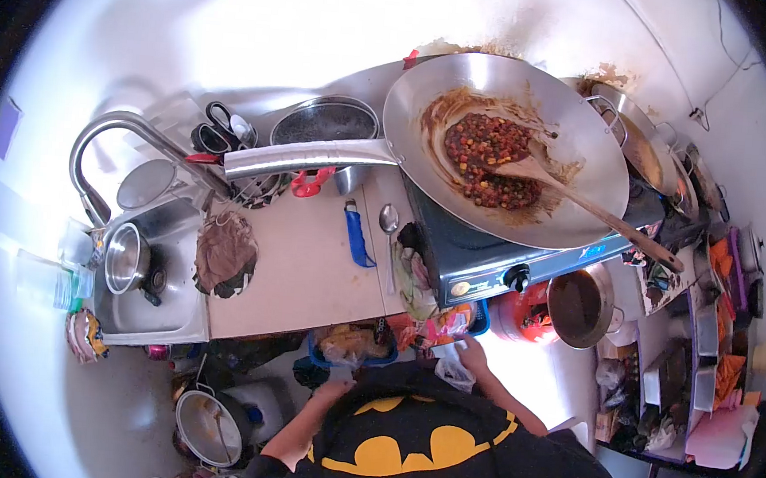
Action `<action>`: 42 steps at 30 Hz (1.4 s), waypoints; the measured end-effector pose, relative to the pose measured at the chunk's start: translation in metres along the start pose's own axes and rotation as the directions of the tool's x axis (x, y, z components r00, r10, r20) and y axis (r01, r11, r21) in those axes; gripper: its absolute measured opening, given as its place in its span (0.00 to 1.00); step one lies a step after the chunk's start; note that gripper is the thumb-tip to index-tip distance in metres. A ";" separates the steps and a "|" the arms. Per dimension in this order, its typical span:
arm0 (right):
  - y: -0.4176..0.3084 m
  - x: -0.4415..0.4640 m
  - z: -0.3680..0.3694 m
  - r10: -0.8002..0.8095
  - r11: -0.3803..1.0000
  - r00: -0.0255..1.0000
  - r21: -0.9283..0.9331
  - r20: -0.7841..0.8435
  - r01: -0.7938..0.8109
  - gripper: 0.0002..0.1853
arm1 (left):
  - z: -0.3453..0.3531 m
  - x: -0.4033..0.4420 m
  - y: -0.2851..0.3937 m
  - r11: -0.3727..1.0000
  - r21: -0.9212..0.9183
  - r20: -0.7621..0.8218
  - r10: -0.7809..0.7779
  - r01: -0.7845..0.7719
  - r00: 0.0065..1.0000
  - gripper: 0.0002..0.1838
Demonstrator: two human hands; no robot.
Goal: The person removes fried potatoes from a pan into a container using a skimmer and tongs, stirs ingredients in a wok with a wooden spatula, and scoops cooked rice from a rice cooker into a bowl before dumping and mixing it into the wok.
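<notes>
My left hand (337,387) is low by the dark hem of my shirt, just below a blue basket (354,347) holding plastic-wrapped food. Its fingers are too small and partly hidden to read. Under the stove's front edge, my right hand (473,354) is beside a clear plastic bag (454,375) and near another blue basket (480,319); its grip is unclear. Above both hands, a large steel wok (584,155) sits on the gas stove (496,278). A dark red-brown diced mixture (487,144) lies in it, with a wooden spatula (594,208) resting across the rim.
The wok's long handle (309,157) juts left over the counter (300,278). A blue-handled tool (358,235), a spoon (390,231) and a brown cloth (226,250) lie there. The sink (178,313) is left; a pot (581,308) and shelves (679,384) are right.
</notes>
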State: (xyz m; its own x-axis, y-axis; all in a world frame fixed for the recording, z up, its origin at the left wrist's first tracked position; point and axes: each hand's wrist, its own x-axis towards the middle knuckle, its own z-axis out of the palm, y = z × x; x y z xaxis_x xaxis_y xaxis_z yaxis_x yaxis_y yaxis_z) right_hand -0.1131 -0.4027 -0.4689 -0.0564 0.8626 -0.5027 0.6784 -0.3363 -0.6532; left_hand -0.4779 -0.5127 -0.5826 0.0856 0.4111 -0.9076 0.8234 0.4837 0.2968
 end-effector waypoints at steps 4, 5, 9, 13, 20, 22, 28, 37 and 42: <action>-0.033 -0.040 -0.040 0.211 -0.442 0.945 0.886 0.251 -0.137 0.21 | -0.061 -0.145 0.071 0.178 -0.929 -0.248 0.356 -0.326 0.901 0.38; -0.029 -0.044 -0.037 0.158 -0.546 0.925 0.811 0.346 -0.210 0.21 | -0.074 -0.185 0.095 -0.442 -0.893 -0.284 0.403 -0.086 0.870 0.43; 0.018 -0.053 -0.010 -0.146 -0.637 0.843 0.603 0.518 -0.481 0.25 | -0.037 -0.158 0.065 -0.745 -0.460 -0.185 0.613 0.484 0.768 0.52; 0.005 -0.053 -0.008 0.000 -0.463 0.910 0.806 0.415 -0.368 0.22 | -0.028 -0.150 0.061 -0.686 -0.683 -0.179 0.490 0.250 0.853 0.50; 0.031 -0.047 0.001 0.016 0.996 1.000 0.092 0.018 -0.018 0.22 | -0.032 -0.141 0.074 0.114 -0.953 -0.282 0.015 -0.282 0.959 0.44; 0.057 -0.056 0.016 -0.018 0.988 0.975 -0.148 0.222 0.052 0.22 | -0.026 -0.149 0.077 0.213 -0.960 -0.166 0.093 -0.183 0.982 0.42; 0.063 -0.045 0.018 -0.050 0.950 0.926 -0.268 0.374 0.160 0.23 | -0.030 -0.159 0.082 0.441 -0.896 0.054 0.210 -0.046 0.976 0.39; 0.056 -0.025 0.004 -0.100 0.913 0.875 -0.305 0.474 0.270 0.25 | -0.025 -0.099 0.064 0.743 -0.662 0.153 0.256 -0.094 0.954 0.36; 0.031 -0.022 -0.044 0.080 0.820 0.861 -0.524 0.502 0.230 0.28 | -0.023 -0.064 0.024 0.998 -0.057 0.077 0.018 -0.013 0.997 0.34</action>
State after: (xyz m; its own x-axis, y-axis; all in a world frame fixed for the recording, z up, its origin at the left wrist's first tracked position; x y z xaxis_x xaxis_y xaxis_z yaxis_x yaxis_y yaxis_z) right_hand -0.0588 -0.4158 -0.4535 -0.3622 0.5262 -0.7694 0.9274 0.1204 -0.3542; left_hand -0.4765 -0.5100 -0.5108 0.1431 0.3590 -0.9223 0.7887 0.5215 0.3254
